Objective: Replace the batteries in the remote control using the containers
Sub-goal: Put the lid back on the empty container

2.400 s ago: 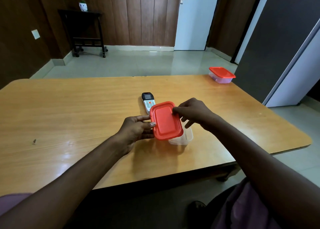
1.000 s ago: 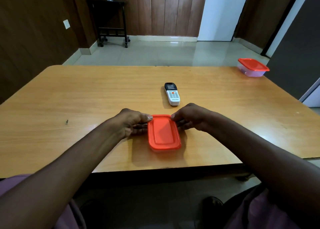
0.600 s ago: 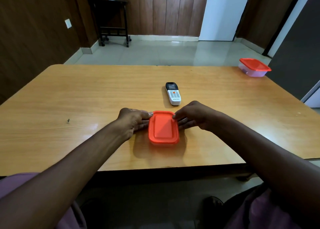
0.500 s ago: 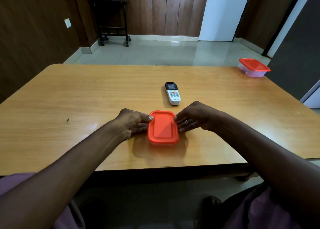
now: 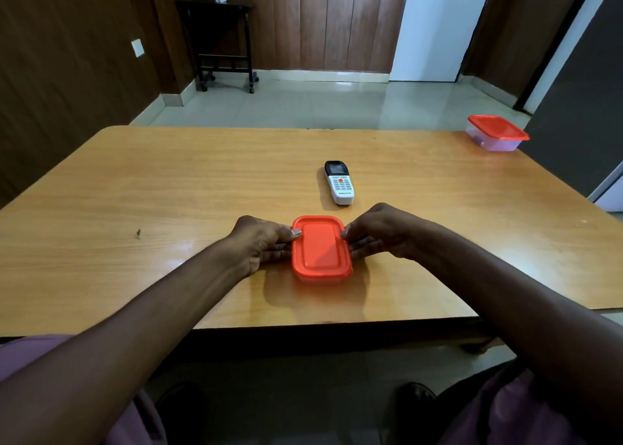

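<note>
Resting on the wooden table (image 5: 168, 181) close to its near edge, the small container with the red lid (image 5: 321, 246) served as the reference for everything else. Far to its left, a tiny dark speck (image 5: 138, 233) lay on the tabletop. Directly at the container's left side was the left hand (image 5: 259, 244), its thumb laid on the lid's left rim and its fingers curled against the container's left wall, so it gripped that side. The lid sat flat and closed on the container, whose clear body barely showed beneath the red rim; what was inside could not be told. At the container's right side the right hand (image 5: 381, 230) mirrored the grip, thumb tip on the right rim and fingers pressed along the right wall beneath it. Just beyond the container, slightly to its right and apart from it, the white remote control (image 5: 339, 183) lay face up, its dark screen end pointing away from the person. Well beyond the container to the right, at the table's far right corner, stood a second container with a red lid (image 5: 495, 132), also closed. Behind the table, far past the container to its left, a dark side table (image 5: 220, 36) stood against the wood-panelled wall.
</note>
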A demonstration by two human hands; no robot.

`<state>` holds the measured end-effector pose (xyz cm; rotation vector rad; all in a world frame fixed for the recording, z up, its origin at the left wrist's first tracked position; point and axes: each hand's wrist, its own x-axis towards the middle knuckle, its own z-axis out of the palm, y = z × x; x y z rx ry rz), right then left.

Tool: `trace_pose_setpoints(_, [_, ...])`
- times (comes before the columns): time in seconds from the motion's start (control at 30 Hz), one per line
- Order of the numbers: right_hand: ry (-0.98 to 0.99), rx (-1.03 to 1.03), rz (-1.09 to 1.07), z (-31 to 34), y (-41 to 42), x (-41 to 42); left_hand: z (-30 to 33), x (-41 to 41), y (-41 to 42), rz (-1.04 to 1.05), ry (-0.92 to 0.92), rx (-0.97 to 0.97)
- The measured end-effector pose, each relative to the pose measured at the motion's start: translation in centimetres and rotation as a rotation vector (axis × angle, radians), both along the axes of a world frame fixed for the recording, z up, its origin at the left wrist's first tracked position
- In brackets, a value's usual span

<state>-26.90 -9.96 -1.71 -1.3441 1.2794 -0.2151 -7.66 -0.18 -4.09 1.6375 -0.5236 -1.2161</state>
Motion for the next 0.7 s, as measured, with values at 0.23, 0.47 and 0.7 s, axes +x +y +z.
trace_pose_setpoints(0.23, [0.025, 0.043, 0.053, 0.3, 0.5, -1.0, 0.7, 0.7, 0.7, -0.116, 0.082, 0.046])
trace_pose_setpoints(0.47, [0.021, 0.008, 0.044, 0.0, 0.7, -0.7, 0.6, 0.7, 1.0, -0.132, 0.034, 0.061])
trace_pose_setpoints(0.7, [0.02, -0.009, 0.033, 0.2, 1.0, -0.5, 0.3, 0.2, 0.7, -0.056, 0.01, 0.014])
